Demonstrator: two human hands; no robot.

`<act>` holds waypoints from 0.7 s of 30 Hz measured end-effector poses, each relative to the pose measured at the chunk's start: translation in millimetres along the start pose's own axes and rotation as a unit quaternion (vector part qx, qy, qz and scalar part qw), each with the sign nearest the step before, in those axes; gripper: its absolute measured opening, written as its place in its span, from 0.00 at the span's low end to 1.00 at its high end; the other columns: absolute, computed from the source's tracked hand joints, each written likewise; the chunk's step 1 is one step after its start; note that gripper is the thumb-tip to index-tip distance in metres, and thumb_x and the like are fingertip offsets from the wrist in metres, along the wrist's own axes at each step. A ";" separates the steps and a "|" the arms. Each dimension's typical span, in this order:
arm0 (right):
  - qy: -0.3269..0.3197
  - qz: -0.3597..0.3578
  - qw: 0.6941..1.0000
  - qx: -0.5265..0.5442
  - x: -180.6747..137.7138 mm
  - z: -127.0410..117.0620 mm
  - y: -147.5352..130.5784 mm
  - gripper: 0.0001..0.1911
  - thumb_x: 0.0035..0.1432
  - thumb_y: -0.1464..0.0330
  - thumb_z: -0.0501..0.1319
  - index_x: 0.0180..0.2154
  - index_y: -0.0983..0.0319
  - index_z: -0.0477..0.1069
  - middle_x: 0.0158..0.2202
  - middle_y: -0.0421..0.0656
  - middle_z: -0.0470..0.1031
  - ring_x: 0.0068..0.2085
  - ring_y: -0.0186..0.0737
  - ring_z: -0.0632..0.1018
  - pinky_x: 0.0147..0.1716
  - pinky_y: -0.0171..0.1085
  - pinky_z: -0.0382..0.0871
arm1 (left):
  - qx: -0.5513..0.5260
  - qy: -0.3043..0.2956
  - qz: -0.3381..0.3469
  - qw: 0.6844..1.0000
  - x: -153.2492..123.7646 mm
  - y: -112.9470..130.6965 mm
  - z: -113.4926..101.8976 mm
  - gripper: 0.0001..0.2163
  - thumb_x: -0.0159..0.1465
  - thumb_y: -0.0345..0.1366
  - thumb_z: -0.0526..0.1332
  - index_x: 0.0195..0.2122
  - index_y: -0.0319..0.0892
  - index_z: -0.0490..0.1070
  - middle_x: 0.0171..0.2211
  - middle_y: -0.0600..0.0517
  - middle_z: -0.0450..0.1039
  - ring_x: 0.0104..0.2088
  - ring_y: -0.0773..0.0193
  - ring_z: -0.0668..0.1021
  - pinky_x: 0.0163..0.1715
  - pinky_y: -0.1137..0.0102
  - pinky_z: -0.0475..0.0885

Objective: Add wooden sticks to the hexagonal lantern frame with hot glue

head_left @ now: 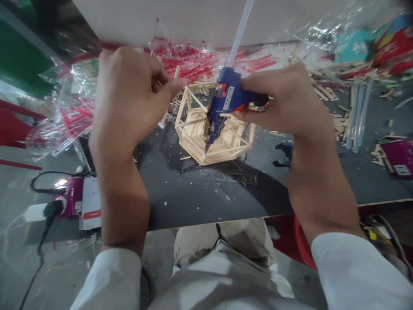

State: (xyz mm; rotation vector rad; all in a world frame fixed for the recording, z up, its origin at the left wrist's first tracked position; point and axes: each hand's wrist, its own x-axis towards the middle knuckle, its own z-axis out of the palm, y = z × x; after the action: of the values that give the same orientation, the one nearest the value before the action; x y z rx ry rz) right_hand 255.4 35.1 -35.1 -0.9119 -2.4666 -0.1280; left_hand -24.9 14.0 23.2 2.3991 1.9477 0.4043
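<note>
Now my right hand (284,101) gripping the blue glue gun (226,101), left hand (129,92) pinching a thin stick (176,71), above the stick-built hexagonal frame (211,133) on the worktop (200,193).

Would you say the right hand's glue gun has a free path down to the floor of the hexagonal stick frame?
Probably yes: the right hand holds the glue gun nozzle-down over the stick frame, whose top is open; the left hand stays beside it.

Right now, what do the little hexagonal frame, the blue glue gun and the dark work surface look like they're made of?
Hexagonal frame: thin pale wooden sticks, unpainted and matte, by their straw colour. Glue gun in the right hand: blue moulded plastic, slightly glossy, with an orange trigger part and a translucent glue stick at the back. Work surface: a dark smooth board or mat, faintly reflective; which one is unclear.
</note>
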 end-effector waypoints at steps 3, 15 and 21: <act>0.000 0.012 1.000 0.007 -1.4 0.1 2.0 0.03 0.63 0.67 0.63 0.35 0.56 0.71 0.28 0.35 0.76 0.28 0.33 0.75 0.30 0.36 0.70 | -0.002 0.000 0.002 1.000 0.5 0.7 0.1 0.22 0.69 0.56 0.55 0.39 0.45 0.81 0.40 0.50 0.82 0.43 0.47 0.82 0.64 0.48 0.59; 0.031 0.021 0.999 0.031 -1.3 0.2 4.6 0.06 0.63 0.66 0.62 0.33 0.58 0.71 0.27 0.34 0.73 0.27 0.28 0.71 0.28 0.33 0.64 | 0.006 -0.004 -0.002 1.000 1.5 3.7 3.6 0.24 0.68 0.58 0.53 0.39 0.47 0.82 0.39 0.51 0.82 0.44 0.48 0.81 0.65 0.51 0.60; 0.036 0.032 0.998 0.028 -1.8 -2.9 3.2 0.03 0.62 0.68 0.62 0.34 0.58 0.73 0.28 0.35 0.75 0.28 0.31 0.73 0.30 0.35 0.65 | 0.002 0.004 0.002 1.000 3.0 9.4 3.0 0.24 0.68 0.58 0.51 0.41 0.50 0.82 0.40 0.52 0.83 0.45 0.47 0.81 0.65 0.54 0.61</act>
State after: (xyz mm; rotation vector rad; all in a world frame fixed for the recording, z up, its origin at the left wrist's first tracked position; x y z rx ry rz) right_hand 259.8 35.8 -33.7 -0.9455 -2.3604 -0.0677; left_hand -14.7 15.2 22.6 2.4079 1.9499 0.4099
